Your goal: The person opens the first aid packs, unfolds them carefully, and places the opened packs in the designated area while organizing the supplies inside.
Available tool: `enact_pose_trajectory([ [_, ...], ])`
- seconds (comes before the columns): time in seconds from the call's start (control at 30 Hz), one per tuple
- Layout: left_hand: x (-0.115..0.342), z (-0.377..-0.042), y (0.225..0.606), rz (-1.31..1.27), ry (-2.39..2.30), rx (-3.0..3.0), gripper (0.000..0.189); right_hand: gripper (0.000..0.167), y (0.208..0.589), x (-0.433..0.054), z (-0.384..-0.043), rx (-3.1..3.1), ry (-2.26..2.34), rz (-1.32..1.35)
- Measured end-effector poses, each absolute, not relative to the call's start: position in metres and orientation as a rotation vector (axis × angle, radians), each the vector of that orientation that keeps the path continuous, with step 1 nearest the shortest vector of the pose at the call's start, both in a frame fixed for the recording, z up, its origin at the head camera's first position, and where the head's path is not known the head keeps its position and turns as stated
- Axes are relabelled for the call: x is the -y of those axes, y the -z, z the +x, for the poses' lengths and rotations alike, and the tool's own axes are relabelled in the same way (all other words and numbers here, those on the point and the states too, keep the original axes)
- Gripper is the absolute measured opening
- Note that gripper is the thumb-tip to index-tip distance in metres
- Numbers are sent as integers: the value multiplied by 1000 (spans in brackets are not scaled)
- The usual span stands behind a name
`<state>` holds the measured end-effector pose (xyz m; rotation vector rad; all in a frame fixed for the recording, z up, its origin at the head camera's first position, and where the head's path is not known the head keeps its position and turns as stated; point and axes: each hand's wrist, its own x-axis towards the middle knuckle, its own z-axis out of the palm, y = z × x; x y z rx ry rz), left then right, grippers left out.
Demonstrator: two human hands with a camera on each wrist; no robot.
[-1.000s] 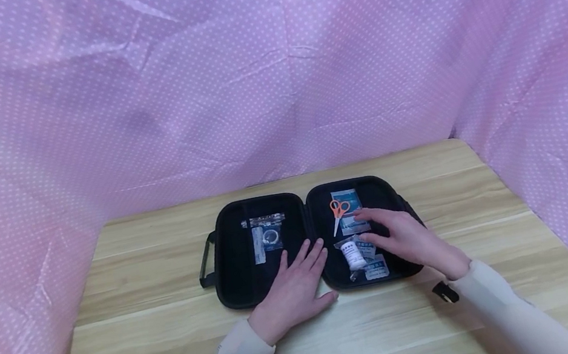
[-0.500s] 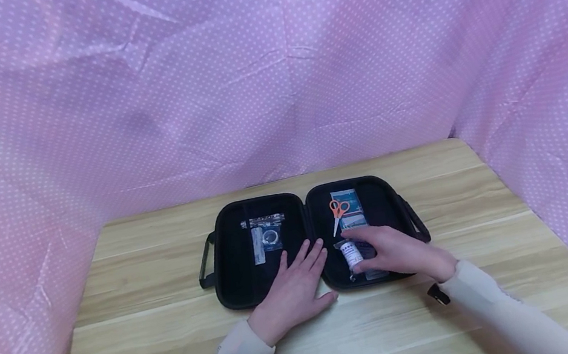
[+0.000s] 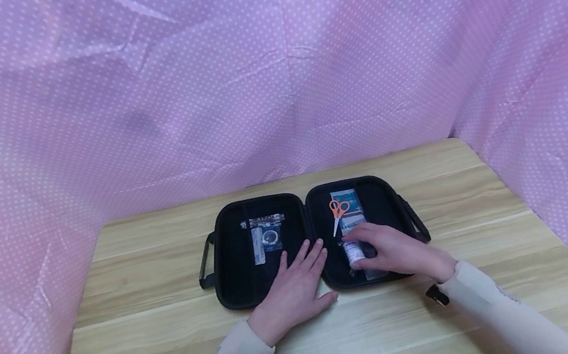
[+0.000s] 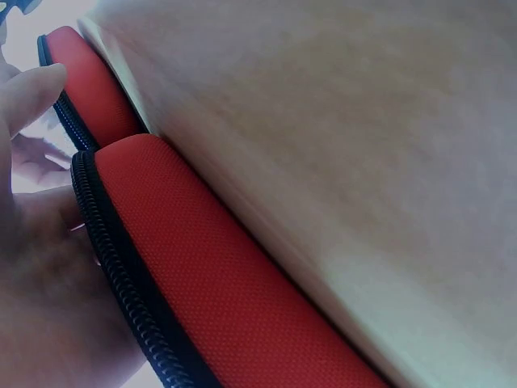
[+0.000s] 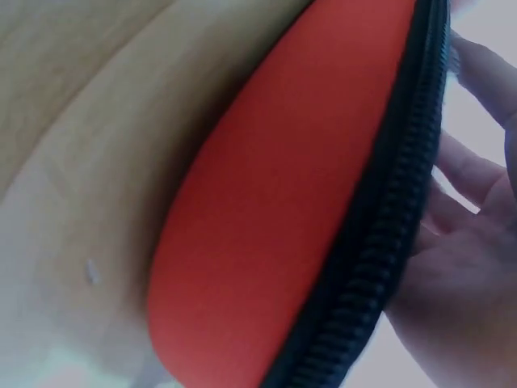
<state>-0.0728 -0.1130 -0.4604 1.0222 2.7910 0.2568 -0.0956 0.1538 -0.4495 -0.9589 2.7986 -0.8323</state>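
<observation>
A zipped case [image 3: 239, 281], red outside and black inside, lies spread flat on the table. My left hand [image 3: 292, 292] rests with straight fingers over the front edge of its left half, near the hinge. Over the right half, my right hand [image 3: 394, 249] pinches a white, plastic-wrapped bandage roll [image 3: 353, 252] between thumb and fingers. Orange-handled scissors [image 3: 338, 214] lie just beyond that hand, on blue-and-white packets [image 3: 345, 198]. More packets under the right hand are mostly hidden. Both wrist views show the red side [image 4: 202, 259] of the case and its black zipper [image 5: 380, 234].
In the left half lie a clear bag with a white ring-shaped roll [image 3: 270, 238], a narrow white packet [image 3: 258, 245] and a shiny strip [image 3: 263, 221]. Handles [image 3: 207, 262] stick out at both sides. Pink dotted cloth [image 3: 270, 81] hangs behind the wooden table [image 3: 142, 296].
My right hand has come down and toward me from above the packets onto the bandage roll, which has shifted slightly. The left hand has stayed where it was.
</observation>
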Motion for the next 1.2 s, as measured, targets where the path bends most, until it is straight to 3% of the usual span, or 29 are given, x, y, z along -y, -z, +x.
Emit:
enact_pose_trajectory([
  [0.57,112,-72,459,1006,-266,-2788,83,35,446,-180,-98,-2783,1435,-578],
  [0.83,111,-72,458,1011,-264,-2795,82,19,450,-193,-99,-2853,1412,-645],
  [0.97,111,-72,459,1014,-275,-2797,82,26,450,-198,-96,-2848,1448,-540],
  [1.2,111,-72,460,1004,-270,-2795,83,54,442,-201,-89,-2807,1407,-170],
])
